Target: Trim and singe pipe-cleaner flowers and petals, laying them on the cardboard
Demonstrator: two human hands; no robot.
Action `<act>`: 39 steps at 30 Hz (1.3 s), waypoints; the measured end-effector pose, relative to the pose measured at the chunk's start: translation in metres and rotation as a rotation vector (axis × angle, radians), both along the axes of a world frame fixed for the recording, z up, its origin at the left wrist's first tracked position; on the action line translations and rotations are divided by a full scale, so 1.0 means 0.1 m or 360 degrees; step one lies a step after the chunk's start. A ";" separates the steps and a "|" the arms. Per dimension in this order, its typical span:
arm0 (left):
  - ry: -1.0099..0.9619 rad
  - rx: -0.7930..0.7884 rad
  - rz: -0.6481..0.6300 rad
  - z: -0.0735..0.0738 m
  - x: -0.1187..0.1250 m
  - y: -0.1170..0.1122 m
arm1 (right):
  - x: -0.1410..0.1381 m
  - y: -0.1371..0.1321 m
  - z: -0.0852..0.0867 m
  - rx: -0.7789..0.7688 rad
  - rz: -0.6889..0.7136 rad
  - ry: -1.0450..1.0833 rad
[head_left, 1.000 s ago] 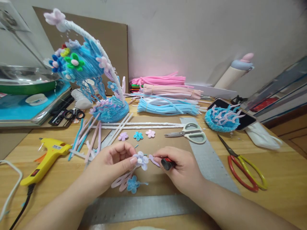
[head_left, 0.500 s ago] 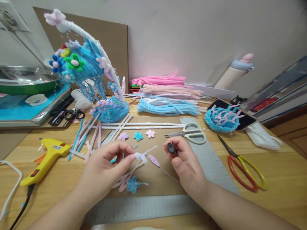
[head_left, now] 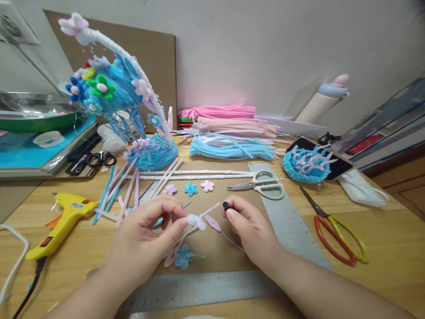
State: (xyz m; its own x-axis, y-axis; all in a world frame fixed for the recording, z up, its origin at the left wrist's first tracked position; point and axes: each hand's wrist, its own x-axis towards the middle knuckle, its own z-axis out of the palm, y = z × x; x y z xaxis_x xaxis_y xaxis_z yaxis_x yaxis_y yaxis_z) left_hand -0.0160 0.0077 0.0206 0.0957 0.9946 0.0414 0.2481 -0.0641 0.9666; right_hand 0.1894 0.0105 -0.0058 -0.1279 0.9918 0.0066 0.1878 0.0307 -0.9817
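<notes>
Between the thumb and fingertips of my left hand (head_left: 156, 235) is a white pipe-cleaner flower (head_left: 196, 220), its thin stem pointing right. The stem's tip is close to my right hand (head_left: 254, 226); whether they touch, I cannot tell. My right hand is closed around a small black-ended object (head_left: 226, 206), mostly hidden by the fingers. Between the hands lies a lilac pipe-cleaner loop (head_left: 213, 223) with a thin stem. A blue pipe-cleaner flower (head_left: 183, 257) lies below my left fingers. Beyond the hands are a purple flower (head_left: 170, 189), a turquoise flower (head_left: 191, 189) and a pink flower (head_left: 207, 186).
Grey-handled scissors (head_left: 268, 184) lie behind my right hand, red-and-yellow-handled scissors (head_left: 332, 235) to its right. At left is a yellow glue gun (head_left: 63, 221) with a cord. A tall blue flowered ornament (head_left: 116, 88) stands behind it. Pipe-cleaner bundles (head_left: 232, 148) lie by the wall.
My right hand has turned and come slightly left, bringing the black end nearer the white flower's stem tip. My left hand still holds the flower, nearly in place.
</notes>
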 end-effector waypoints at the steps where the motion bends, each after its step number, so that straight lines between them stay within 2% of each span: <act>1: -0.0032 -0.0043 -0.0005 0.00 0.01 -0.01 | 0.00 0.00 -0.01 -0.0004 0.0000 0.0007; 5: -0.0075 -0.0156 -0.0032 -0.01 0.02 -0.01 | -0.01 -0.01 0.00 -0.0024 0.0028 0.0009; 10: -0.0074 -0.0175 -0.0049 -0.01 0.02 -0.01 | -0.01 -0.02 0.05 -0.0042 0.0083 -0.0018; 19: 0.0017 -0.0118 -0.0056 -0.02 0.02 -0.01 | -0.02 -0.03 0.03 -0.0056 0.0142 -0.0023; 27: -0.0053 -0.0063 -0.0076 -0.07 0.01 0.00 | -0.03 -0.05 0.03 -0.0058 0.0199 -0.0019; 39: 0.0045 0.0284 -0.0113 -0.10 -0.02 0.03 | -0.03 -0.07 -0.01 -0.0015 0.0266 -0.0047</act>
State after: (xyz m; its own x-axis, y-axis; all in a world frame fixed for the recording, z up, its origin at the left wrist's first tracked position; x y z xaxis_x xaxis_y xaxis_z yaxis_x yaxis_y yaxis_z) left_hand -0.0180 0.0111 0.0104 0.1691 0.9624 0.2127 0.2637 -0.2521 0.9311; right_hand 0.1861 0.0033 -0.0072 -0.2912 0.9566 -0.0091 0.2099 0.0546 -0.9762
